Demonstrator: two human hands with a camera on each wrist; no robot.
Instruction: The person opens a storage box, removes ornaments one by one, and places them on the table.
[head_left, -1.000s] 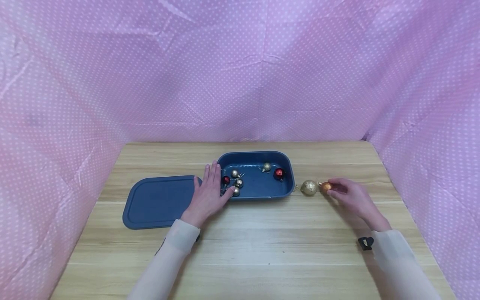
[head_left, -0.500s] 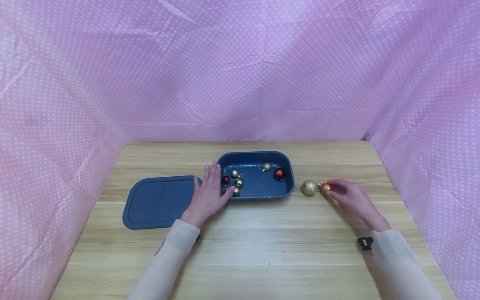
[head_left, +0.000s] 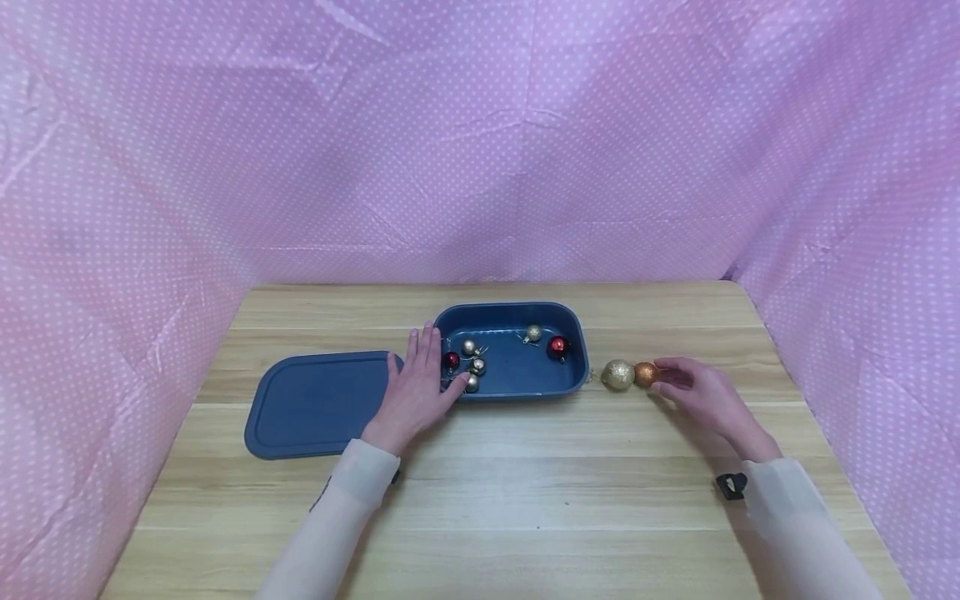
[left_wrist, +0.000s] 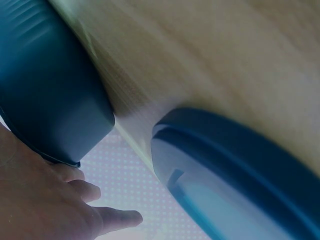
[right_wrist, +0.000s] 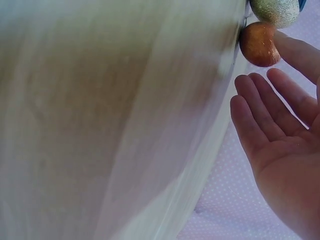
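While the blue tray (head_left: 577,354) sits open near the middle of the wooden surface (head_left: 525,492), the small orange glitter ball (head_left: 645,373) lies just to the right of it, touching a larger gold glitter ball (head_left: 618,375) that lies between it and the tray wall. The right hand (head_left: 697,392) rests low beside the orange ball with fingers (right_wrist: 260,107) straight and spread, one fingertip against the ball; it grips nothing. Such a bauble is likely light, hollow and brittle, apt to roll away, so a gentle pinch across its middle or at its cap seems safest. The left hand (head_left: 416,387) lies flat with fingers extended over the tray's left rim, steadying it, between the tray and the blue lid (head_left: 315,404) lying left of it. Inside the tray lie several small gold, silver and red balls (head_left: 557,347)
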